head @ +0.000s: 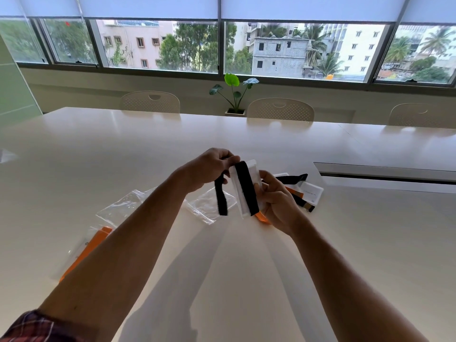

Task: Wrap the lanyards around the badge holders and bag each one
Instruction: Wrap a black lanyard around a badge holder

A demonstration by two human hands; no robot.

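Observation:
My right hand (277,202) grips a clear white badge holder (240,193) above the table. A black lanyard (246,186) runs lengthwise over its face. My left hand (209,169) pinches the lanyard at the holder's top end, and a loose loop of it (220,198) hangs down to the left. An orange part (262,216) shows under the holder by my right palm. More badge holders with black and orange lanyards (299,187) lie on the table behind my right hand. Clear plastic bags (209,206) lie beneath my hands.
Another clear bag (118,208) lies left of my left forearm. A bagged item with an orange lanyard (86,250) lies at the near left. The white table (123,149) has a cable slot (385,174) at right. Chairs (150,102) and a plant (235,95) stand beyond.

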